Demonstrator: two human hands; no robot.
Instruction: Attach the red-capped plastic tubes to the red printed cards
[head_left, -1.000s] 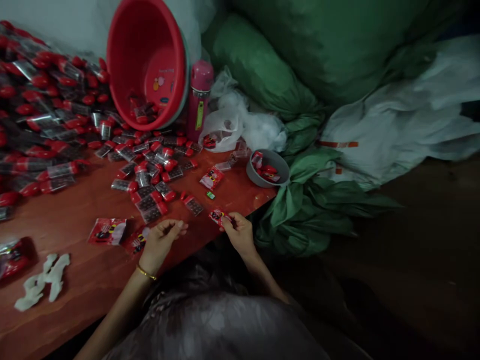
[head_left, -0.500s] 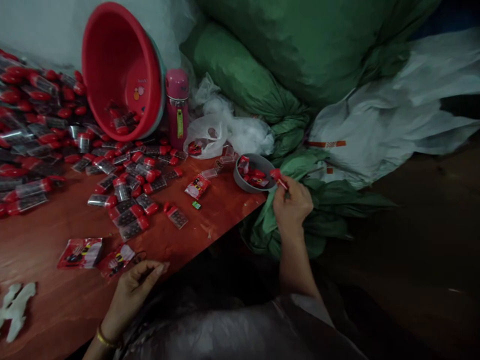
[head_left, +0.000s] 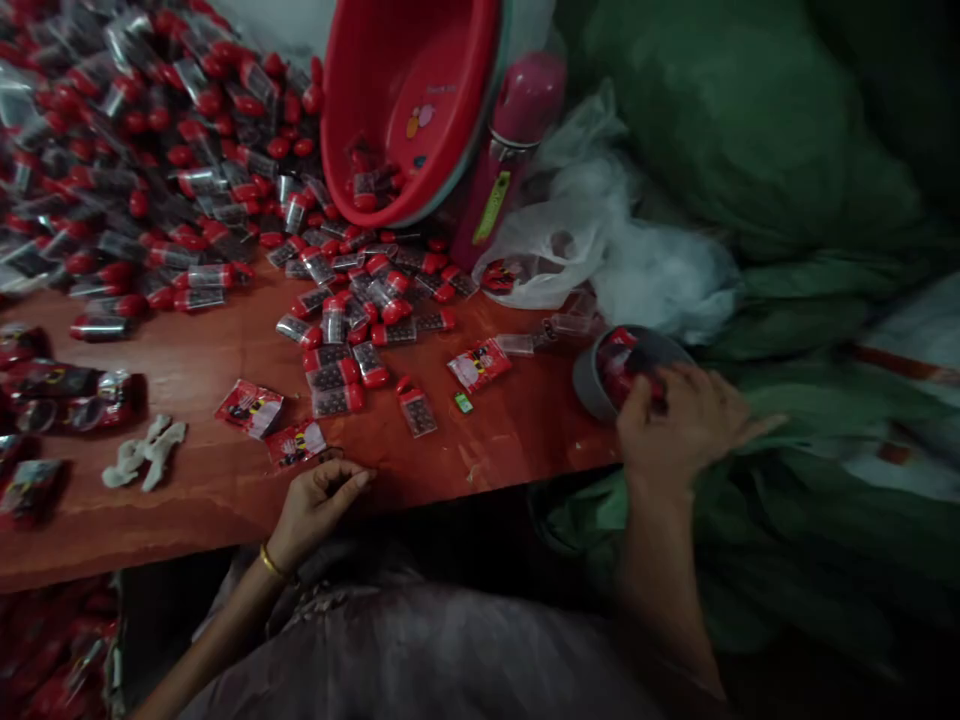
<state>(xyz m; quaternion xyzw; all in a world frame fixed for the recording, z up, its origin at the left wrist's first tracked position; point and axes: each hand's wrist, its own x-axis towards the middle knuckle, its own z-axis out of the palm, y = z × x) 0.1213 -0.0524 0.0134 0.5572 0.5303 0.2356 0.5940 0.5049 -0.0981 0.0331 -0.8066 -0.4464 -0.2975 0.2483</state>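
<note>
My right hand is over the near rim of the grey bowl, fingers spread and somewhat blurred. The thumb side dips toward red pieces in the bowl, and I see nothing clearly gripped. My left hand, with a gold bracelet at the wrist, rests at the table edge. Its fingers are curled, thumb pressed to forefinger; anything between them is hidden. Just beyond it lie a small red printed packet and another red packet.
Red-capped clear tubes lie heaped on the red table. A tilted red basin, pink bottle and plastic bag stand behind. A white twisted piece lies at left, green sacks at right.
The view has swung left. My right hand has moved from beside the bowl to over it, its pinch loosened, and the red piece it held no longer shows in it. My left hand keeps its pose.
</note>
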